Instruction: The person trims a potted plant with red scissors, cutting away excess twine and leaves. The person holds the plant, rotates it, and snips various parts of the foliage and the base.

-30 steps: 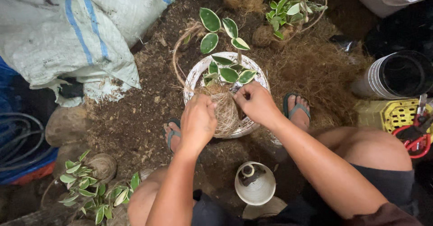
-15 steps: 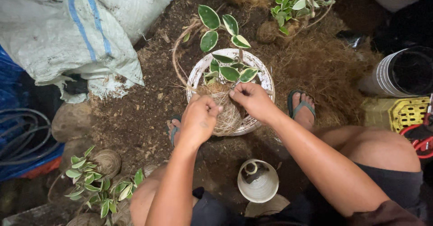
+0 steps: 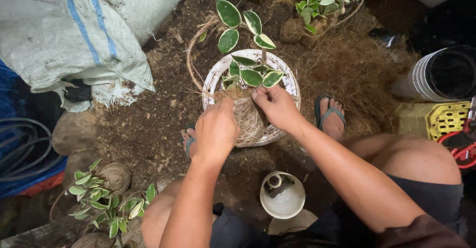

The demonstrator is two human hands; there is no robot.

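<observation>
The person squats over a white round basin (image 3: 290, 82) on the dirt, and both hands are on a ball of coconut fibre (image 3: 246, 116) packed round the roots of a variegated green-and-cream plant (image 3: 250, 72). The ball sits in the basin's near half, the plant rising from it toward twelve o'clock. The left hand (image 3: 215, 131) is curled closed against the ball's nine o'clock side, seemingly gripping fibre or a strand, though its fingertips are hidden. The right hand (image 3: 277, 107), at the ball's two o'clock, has fingers pinched together at the crown, just below the leaves.

To my eye this is the binding step: the root ball is shaped and is being wrapped tight. The next move calls for keeping the left hand's hold firm while the right works round the crown without bending the stem.

Finished-looking wrapped plants (image 3: 104, 198) lie at eight o'clock, a white spool (image 3: 282, 196) at six, woven sacks (image 3: 74, 35) at ten.
</observation>
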